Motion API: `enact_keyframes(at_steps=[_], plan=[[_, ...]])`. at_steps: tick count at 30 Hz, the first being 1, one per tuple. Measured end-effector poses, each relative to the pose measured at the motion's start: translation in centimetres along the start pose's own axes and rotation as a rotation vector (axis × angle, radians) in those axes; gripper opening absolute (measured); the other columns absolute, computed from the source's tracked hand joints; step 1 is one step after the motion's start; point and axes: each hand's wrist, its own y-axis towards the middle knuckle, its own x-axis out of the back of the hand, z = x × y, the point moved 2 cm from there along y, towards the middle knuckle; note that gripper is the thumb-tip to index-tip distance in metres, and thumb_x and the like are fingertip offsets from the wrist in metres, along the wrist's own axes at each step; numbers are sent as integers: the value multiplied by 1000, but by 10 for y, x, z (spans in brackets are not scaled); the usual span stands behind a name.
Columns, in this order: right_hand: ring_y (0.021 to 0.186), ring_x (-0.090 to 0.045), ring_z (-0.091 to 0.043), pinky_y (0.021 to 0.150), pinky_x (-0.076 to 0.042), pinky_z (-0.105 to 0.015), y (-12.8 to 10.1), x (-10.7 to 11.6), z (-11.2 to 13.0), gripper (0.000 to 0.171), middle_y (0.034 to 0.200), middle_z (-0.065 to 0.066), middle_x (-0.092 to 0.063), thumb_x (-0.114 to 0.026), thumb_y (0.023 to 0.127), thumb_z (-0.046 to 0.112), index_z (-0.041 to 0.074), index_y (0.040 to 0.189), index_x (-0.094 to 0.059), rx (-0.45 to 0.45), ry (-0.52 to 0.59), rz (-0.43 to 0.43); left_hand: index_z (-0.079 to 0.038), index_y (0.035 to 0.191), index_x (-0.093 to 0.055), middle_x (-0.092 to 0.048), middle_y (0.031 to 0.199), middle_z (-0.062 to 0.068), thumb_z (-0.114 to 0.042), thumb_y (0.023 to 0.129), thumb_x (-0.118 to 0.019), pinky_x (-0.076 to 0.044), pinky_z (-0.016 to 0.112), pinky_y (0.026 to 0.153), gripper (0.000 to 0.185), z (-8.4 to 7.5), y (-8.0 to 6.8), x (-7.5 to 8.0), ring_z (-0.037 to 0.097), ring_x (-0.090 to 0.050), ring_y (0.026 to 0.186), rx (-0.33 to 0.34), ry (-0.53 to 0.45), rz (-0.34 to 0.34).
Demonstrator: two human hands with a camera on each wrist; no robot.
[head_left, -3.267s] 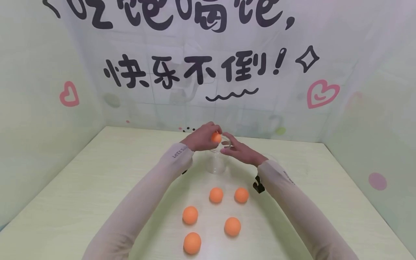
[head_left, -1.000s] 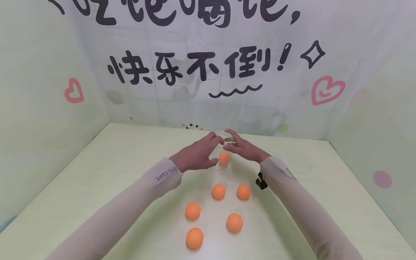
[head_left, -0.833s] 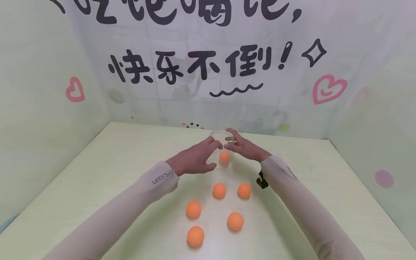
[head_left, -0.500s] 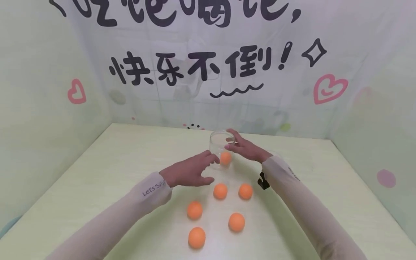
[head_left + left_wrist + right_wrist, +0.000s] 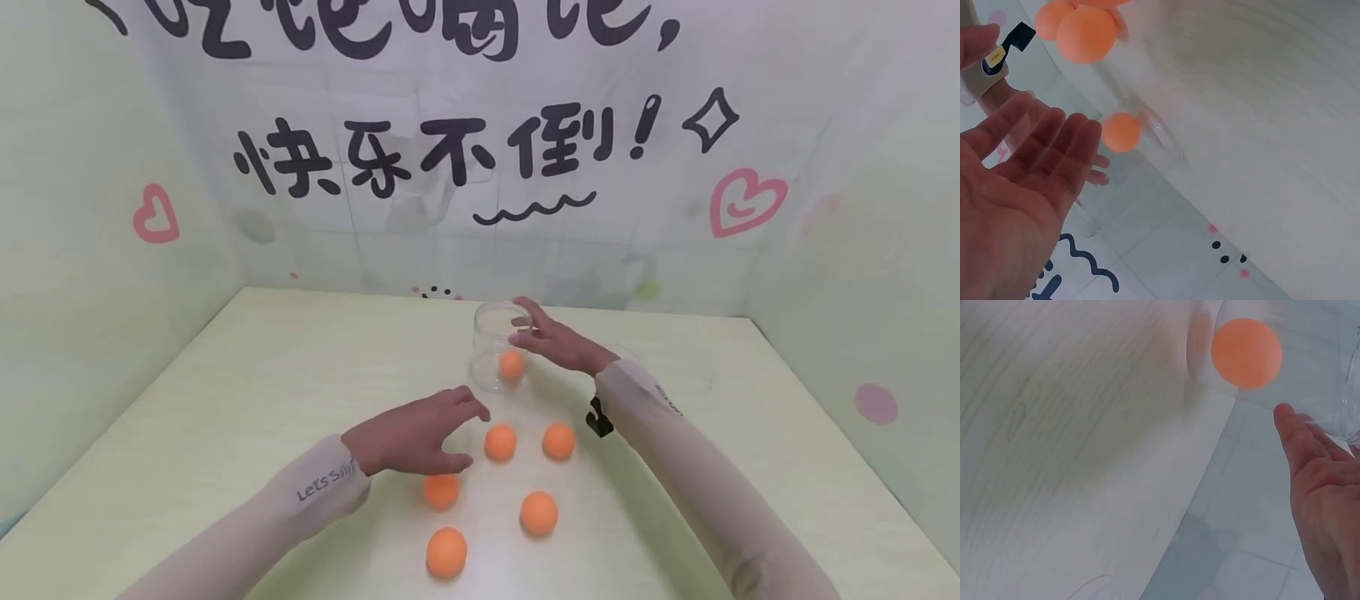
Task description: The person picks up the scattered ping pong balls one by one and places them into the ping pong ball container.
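A clear, upright jar (image 5: 486,350), one orange ball (image 5: 512,365) inside, stood grasped by the right hand (image 5: 558,343), fingers at its rim. Five plain balls (image 5: 539,513) lay near the released fingers of the left hand (image 5: 416,431)

Jar (image 5: 486,350): clear, standing upright on the surface (image 5: 262,375)
Ball inside (image 5: 512,364): orange, resting at the bottom
Loose balls (image 5: 538,513): five, orange, lying scattered before the jar
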Motion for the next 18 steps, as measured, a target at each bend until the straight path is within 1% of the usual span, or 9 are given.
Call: enact_keyframes(at_steps=[5, 10, 13, 18], plan=[[140, -33, -33, 111, -29, -51, -3, 0, -2, 73, 151, -15, -33, -49, 97, 42, 24, 152, -5, -14, 4, -14, -13, 126, -54, -52, 120, 2, -22, 85, -65, -47, 32, 87, 43, 0, -2, -10, 17, -54, 100, -6, -5, 14], [140, -32, -33, 111, -29, -51, -5, -3, -3, 74, 152, -16, -31, -49, 96, 44, 24, 152, -3, -13, 14, 1, -15, 124, -56, -52, 118, 0, -23, 85, -64, -47, 28, 84, 40, 1, -3, -19, 14, -53, 97, -9, -7, 40], [140, -32, -35, 111, -29, -52, -4, -4, -2, 75, 152, -19, -30, -48, 97, 44, 21, 152, -3, 2, 13, 9, -16, 122, -57, -53, 117, 0, -22, 84, -64, -47, 27, 83, 39, 0, -5, -20, 11, -53, 95, -17, 11, 47], [140, -32, -36, 111, -27, -53, -4, -2, 0, 74, 152, -18, -30, -48, 97, 42, 21, 152, -3, 6, 16, 2, -16, 122, -58, -53, 116, -2, -22, 83, -65, -47, 25, 82, 39, -1, -10, -18, 9, -52, 93, -23, 29, 38]])
